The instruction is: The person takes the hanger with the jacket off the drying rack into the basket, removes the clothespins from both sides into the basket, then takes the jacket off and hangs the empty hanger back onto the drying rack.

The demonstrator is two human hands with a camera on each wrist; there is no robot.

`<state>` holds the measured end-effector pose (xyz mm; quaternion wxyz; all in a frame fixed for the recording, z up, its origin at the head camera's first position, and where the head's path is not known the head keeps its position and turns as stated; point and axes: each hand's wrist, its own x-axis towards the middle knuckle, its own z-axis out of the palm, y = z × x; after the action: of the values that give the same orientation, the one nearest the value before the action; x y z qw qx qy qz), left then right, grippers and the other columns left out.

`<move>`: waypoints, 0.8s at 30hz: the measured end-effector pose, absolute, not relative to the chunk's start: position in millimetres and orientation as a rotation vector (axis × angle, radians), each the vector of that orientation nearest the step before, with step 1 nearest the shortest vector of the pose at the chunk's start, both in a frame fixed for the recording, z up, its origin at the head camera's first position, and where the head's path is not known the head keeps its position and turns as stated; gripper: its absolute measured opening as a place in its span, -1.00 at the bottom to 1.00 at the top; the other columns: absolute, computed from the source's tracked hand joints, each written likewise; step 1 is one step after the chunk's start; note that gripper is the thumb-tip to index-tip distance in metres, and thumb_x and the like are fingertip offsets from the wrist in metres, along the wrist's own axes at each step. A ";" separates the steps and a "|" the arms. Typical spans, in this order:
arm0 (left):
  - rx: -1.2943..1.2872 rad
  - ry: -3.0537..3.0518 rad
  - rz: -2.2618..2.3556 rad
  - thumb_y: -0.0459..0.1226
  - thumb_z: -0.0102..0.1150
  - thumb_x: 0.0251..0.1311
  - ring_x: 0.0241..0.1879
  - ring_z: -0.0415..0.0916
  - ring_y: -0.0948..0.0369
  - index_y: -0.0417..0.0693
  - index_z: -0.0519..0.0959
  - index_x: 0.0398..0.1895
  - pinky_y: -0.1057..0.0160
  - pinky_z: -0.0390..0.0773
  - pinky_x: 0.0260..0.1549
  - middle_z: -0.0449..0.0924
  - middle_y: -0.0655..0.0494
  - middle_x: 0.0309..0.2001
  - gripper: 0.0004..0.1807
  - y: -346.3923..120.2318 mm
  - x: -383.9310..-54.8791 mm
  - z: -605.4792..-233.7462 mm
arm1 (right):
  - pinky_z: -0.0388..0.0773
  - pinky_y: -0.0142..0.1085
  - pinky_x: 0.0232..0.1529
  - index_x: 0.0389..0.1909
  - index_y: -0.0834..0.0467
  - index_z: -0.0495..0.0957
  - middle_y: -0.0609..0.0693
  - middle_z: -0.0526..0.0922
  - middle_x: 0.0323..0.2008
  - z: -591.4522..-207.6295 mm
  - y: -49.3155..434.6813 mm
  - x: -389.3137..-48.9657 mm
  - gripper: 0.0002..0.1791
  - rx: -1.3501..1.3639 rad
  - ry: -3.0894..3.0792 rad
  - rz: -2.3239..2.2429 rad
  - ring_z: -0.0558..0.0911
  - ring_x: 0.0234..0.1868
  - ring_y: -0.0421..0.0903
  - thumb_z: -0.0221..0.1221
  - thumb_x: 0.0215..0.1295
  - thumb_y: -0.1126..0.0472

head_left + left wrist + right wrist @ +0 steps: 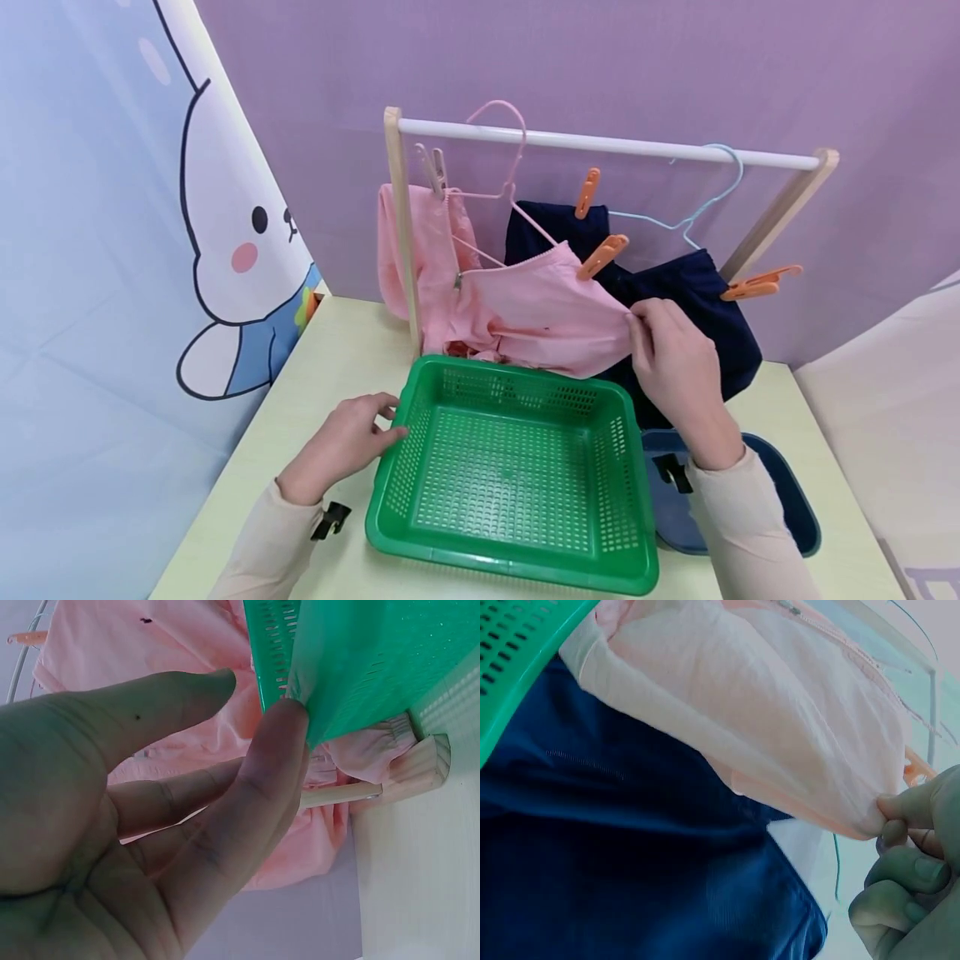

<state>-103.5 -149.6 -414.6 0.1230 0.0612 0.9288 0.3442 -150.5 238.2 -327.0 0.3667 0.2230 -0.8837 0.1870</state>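
Note:
A pink zip-up jacket (540, 308) hangs on a pink hanger (512, 187) with its zip undone. Between thumb and forefinger my right hand (678, 362) pinches the jacket's edge and holds it out to the right. The pinched cloth (855, 814) shows close up in the right wrist view. A green basket (513, 562) stands in front of the garments. My left hand (348, 442) is at the basket's left side, fingers loosely extended and touching it; the left wrist view shows a fingertip (281, 724) against its wall. An orange clothespin (602, 257) grips the jacket's right shoulder.
A dark navy garment (686, 292) hangs behind on a light blue hanger (708, 200), with orange clothespins. The white rail (600, 144) has wooden posts. A pink clothespin (435, 171) is on the jacket's left side. A blue tray (787, 492) lies under my right forearm.

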 end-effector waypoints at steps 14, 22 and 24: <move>0.193 2.719 0.978 -0.32 0.35 0.24 -0.14 0.65 0.02 -0.30 0.53 0.17 0.11 0.70 -0.34 0.64 -0.12 -0.03 -0.55 -151.6 -103.8 -414.8 | 0.22 -0.30 -0.46 -0.17 0.34 0.55 0.13 0.48 -0.45 -323.7 287.4 -119.8 -0.87 0.488 -2.268 0.462 0.35 -0.48 -0.05 0.26 0.30 0.42; 0.220 2.712 0.931 -0.37 0.41 0.16 -0.21 0.67 0.04 -0.32 0.53 0.16 0.10 0.69 -0.36 0.62 -0.16 -0.04 -0.50 -154.4 -101.8 -418.5 | 0.19 -0.37 -0.47 -0.15 0.41 0.55 0.16 0.44 -0.45 -323.9 311.9 -104.4 -0.83 0.448 -2.294 0.447 0.29 -0.44 -0.07 0.26 0.27 0.45; 0.226 2.719 0.923 -0.36 0.41 0.16 -0.20 0.67 0.02 -0.32 0.53 0.16 0.09 0.69 -0.35 0.63 -0.17 -0.05 -0.50 -155.3 -101.8 -419.2 | 0.17 -0.38 -0.48 -0.16 0.41 0.55 0.15 0.43 -0.46 -324.8 315.6 -102.3 -0.84 0.445 -2.290 0.451 0.27 -0.44 -0.09 0.25 0.28 0.44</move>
<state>-101.8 -155.3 -419.2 0.1301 0.0779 0.9360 0.3178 -102.3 315.6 -324.8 0.3735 0.1737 -0.8940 0.1763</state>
